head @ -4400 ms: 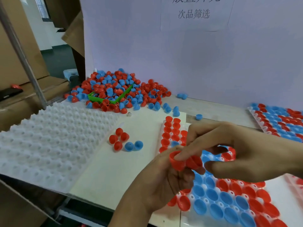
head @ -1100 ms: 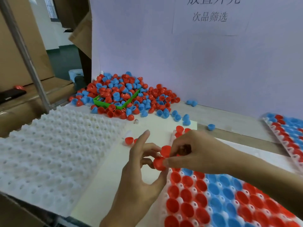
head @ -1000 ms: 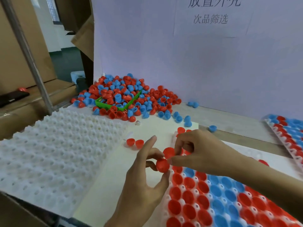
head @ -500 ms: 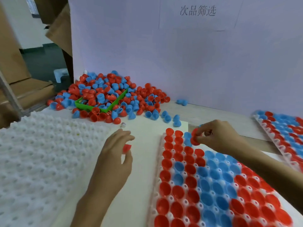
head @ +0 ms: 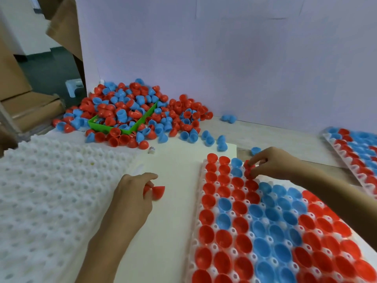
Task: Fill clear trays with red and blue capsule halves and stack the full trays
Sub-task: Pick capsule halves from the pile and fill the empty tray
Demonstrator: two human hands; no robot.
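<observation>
Bright even light, soft shadows; slight motion blur, wide-angle bending at edges.

The left hand point(head: 130, 195) comes in from the bottom edge, its forearm bare, and lies low with the back turned up. Its fingers are curled, and the fingertips point(head: 150, 185) pinch a red half point(head: 156, 192). The right hand point(head: 269, 164) comes in from the right edge, its forearm stretched across and to the left. The back of this hand is also up, and the knuckles are bent. Its fingertips point(head: 256, 169) point down and pinch a second red half point(head: 249, 170). The two hands are well apart.
</observation>
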